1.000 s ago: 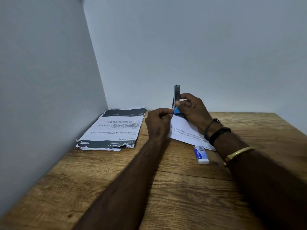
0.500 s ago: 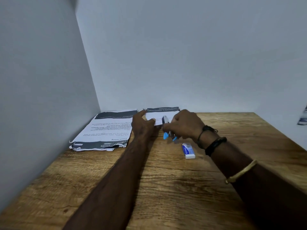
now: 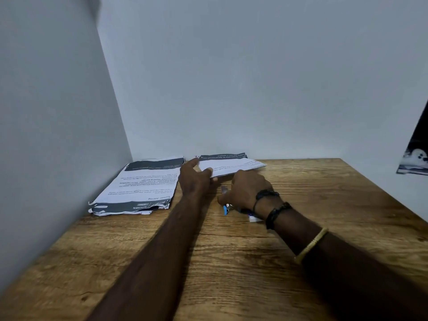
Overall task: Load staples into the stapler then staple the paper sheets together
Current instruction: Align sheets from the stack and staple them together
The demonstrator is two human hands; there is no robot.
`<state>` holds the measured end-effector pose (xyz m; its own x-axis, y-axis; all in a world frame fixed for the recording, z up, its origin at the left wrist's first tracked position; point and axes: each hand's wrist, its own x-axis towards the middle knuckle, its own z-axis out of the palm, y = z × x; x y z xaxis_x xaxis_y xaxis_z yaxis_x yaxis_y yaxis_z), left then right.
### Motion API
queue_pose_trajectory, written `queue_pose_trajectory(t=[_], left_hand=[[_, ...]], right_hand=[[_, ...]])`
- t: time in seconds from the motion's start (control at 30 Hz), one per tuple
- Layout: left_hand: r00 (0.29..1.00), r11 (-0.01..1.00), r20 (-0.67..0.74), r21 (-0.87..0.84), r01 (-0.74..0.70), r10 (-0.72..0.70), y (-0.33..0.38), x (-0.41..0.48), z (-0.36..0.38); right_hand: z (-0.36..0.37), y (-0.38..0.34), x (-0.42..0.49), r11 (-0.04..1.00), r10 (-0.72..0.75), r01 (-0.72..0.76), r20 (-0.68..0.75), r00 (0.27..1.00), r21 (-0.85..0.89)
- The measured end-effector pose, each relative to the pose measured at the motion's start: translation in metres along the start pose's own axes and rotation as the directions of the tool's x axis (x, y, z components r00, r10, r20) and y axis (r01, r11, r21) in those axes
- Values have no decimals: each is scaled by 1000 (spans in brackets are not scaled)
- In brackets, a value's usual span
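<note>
A small set of paper sheets [image 3: 231, 164] lies at the back of the wooden table [image 3: 231, 262], its near left edge slightly raised. My left hand [image 3: 194, 179] pinches that edge, thumb on top and forefinger stretched along the left side. My right hand [image 3: 246, 191] is curled over the stapler [image 3: 225, 208], low on the table just in front of the sheets. Only the stapler's blue end and a bit of metal show past the fingers. The white and blue staple box [image 3: 254, 219] peeks out from under my right wrist.
A thicker stack of printed pages [image 3: 141, 186] lies at the back left against the side wall. Walls close off the left and the back. A dark picture [image 3: 414, 158] hangs on the right wall. The table's near half is bare wood.
The stapler was upright in my right hand above the sheets; it has come down to the table. My left hand left the stapler and took the sheets' edge.
</note>
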<state>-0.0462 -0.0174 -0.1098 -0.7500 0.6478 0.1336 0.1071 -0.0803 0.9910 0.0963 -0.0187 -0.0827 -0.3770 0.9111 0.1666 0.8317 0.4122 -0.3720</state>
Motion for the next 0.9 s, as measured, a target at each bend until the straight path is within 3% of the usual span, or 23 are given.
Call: queue_pose_trajectory(t=[0.1,0.23,0.37,0.53,0.73,0.9], left_hand=[[999,996,29,-77,37,-35,3,-3,0],[993,985,88,-144,96,-84,8,-9,4],[975,940,142,-274,205,-171,15,-17,15],[960,939,207,-247,239,-190,17,-20,35],[975,989,215,-124,78,-50,24,-36,75],[935,957,299,155,-244,190,32,-63,124]], right_hand=[[-8,7,3,990,27,-25,-15,1000,136],[-20,27,7,926,167,-70,-237,957,372],[-18,47,7,934,109,27,-356,928,357],[-28,65,13,941,129,45,-479,868,335],[-41,104,17,940,186,-8,-493,850,342],[-51,138,22,923,315,-130,-517,796,361]])
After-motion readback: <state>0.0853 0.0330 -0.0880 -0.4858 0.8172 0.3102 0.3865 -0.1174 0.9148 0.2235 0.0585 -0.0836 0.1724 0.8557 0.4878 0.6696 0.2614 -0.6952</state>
